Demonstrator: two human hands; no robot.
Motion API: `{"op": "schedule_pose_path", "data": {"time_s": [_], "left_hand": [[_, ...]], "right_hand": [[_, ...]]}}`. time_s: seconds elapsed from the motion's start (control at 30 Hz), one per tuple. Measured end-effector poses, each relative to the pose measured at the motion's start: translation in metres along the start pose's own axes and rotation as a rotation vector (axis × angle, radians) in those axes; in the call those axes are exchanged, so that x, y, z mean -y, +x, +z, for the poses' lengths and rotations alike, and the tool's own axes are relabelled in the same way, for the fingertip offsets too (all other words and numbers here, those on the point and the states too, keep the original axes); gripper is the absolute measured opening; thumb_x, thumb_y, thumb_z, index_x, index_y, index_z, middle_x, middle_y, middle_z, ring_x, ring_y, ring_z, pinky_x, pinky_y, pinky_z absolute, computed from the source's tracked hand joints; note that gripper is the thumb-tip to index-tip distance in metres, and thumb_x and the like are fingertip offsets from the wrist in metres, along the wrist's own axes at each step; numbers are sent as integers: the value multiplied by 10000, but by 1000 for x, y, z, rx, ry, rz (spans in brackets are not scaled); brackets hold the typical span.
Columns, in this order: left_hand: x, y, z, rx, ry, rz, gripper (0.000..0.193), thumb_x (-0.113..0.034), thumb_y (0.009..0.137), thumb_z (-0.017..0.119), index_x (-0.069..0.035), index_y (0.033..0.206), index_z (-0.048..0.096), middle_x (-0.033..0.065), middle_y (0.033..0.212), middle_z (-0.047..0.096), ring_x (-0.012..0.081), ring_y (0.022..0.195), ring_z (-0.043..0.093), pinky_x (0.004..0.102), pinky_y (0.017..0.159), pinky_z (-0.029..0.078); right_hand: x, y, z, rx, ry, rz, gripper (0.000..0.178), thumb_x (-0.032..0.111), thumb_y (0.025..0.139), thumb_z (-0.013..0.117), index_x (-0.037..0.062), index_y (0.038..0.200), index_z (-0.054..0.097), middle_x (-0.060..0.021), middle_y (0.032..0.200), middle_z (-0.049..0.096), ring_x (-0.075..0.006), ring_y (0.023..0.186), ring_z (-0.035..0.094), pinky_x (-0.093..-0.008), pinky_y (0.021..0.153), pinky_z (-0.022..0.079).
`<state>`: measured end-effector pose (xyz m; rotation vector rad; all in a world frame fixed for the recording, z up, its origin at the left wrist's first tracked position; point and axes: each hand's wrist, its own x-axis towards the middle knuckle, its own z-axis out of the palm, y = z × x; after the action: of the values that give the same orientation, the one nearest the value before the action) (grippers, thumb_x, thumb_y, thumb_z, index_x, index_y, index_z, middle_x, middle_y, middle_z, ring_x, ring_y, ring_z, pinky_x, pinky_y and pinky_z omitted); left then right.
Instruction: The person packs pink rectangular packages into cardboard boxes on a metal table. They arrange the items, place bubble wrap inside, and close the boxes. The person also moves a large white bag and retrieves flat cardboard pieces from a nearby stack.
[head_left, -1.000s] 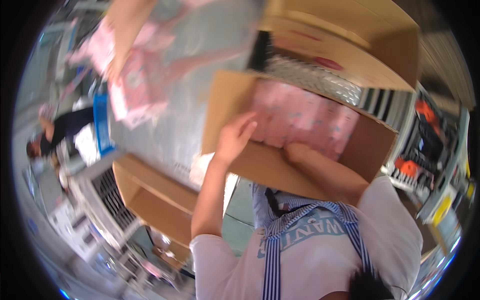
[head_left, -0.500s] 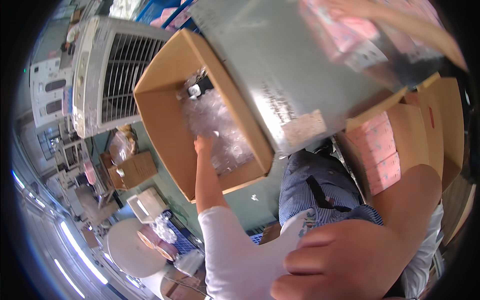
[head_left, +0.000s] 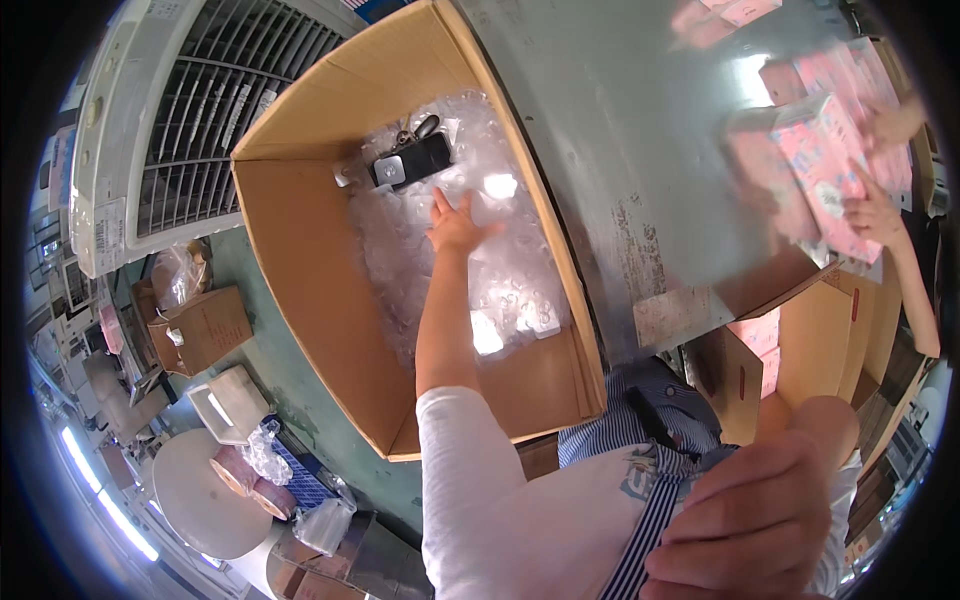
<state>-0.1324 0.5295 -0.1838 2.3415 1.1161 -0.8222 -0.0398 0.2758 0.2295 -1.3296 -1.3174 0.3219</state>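
My left hand (head_left: 456,222) reaches down into a large cardboard box (head_left: 305,260), fingers spread, just above a heap of clear plastic pieces (head_left: 510,270). I cannot make out the exact kind of these pieces. Beyond my fingertips, a black, flat, phone-like object (head_left: 428,158) with a pale grey end lies on the heap, a small dark ring-shaped thing beside it. Close to the camera at the lower right, my right hand (head_left: 745,515) is raised, its fingers curled closed. Whatever it holds, if anything, is hidden.
Across the grey metal table (head_left: 620,130), a co-worker's hands (head_left: 875,215) hold a pink patterned pack (head_left: 820,165) among others. An open carton (head_left: 810,345) with pink packs stands at the right. A grey air cooler (head_left: 130,120) borders the box; a round stool (head_left: 195,490) is lower left.
My left hand has opened and moved toward the far end of the heap. The box appears larger and nearer. The co-worker's hands have moved nearer along the table's right side with a pink pack.
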Motion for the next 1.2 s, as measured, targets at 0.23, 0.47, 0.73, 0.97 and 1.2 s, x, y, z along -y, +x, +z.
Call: {"op": "schedule_pose_path", "data": {"time_s": [0.23, 0.47, 0.73, 0.97, 1.2], "left_hand": [[13, -79, 39, -177, 260, 315, 284, -231, 871, 525, -230, 1150, 577, 54, 1119, 576, 286, 1125, 505, 464, 839, 495], [60, -126, 30, -194, -542, 17, 249, -271, 867, 647, -121, 1066, 633, 43, 908, 672, 197, 745, 627, 320, 600, 498], [-60, -255, -83, -216, -1791, 318, 171, -217, 895, 643, -104, 1021, 620, 61, 882, 680, 128, 702, 624, 228, 524, 478], [-277, -352, 3, 487, -1298, 676, 247, -248, 909, 638, -52, 1061, 638, 34, 844, 660, 90, 606, 607, 174, 428, 372], [-384, -420, 85, 650, -679, 684, 264, -299, 897, 655, -37, 907, 679, 3, 703, 631, 57, 505, 540, 191, 413, 406]], "right_hand": [[5, -6, -25, 96, -40, -57, 148, 172, 813, 565, 119, 704, 650, 34, 764, 639, -82, 606, 600, -169, 568, 489], [58, -46, -41, -197, -141, -132, 74, 152, 682, 629, 84, 672, 600, -13, 683, 605, -155, 517, 551, -263, 454, 434], [35, -171, -92, -98, -399, 60, 138, 68, 781, 591, 44, 894, 665, -63, 844, 633, -237, 745, 608, -347, 650, 489], [-6, -281, -101, -874, 242, 794, 168, 42, 853, 612, 10, 1017, 590, -42, 991, 591, -109, 884, 559, -266, 762, 475], [40, -479, -163, -786, -846, 787, 200, 156, 856, 663, 40, 1007, 604, -37, 963, 597, -92, 860, 562, -246, 764, 469]]}}
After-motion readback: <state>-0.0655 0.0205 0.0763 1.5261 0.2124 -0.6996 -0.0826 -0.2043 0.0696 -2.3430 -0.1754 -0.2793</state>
